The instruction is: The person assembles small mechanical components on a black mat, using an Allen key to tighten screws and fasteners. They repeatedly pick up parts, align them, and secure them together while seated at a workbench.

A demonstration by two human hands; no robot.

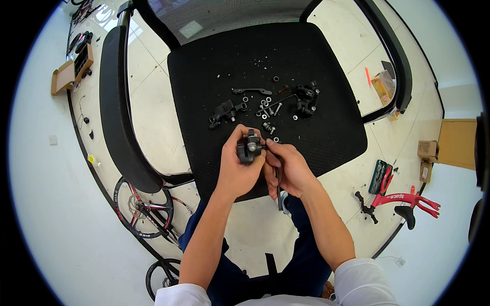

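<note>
Over the front part of a black chair seat, my left hand is closed around a black bicycle disc brake caliper with a silver bolt on it. My right hand meets it from the right, fingers pinching a thin dark rod-like tool, likely a hex key, whose long arm points down toward my lap. Where its tip meets the caliper is hidden by my fingers. Just beyond my hands lie a second black caliper, a third, a flat black bracket, silver bolts and several washers.
Chair armrests rise on both sides, with a mesh backrest behind. On the tiled floor are a spoked wheel at left, a red bike frame at right, an open cardboard box and small cartons.
</note>
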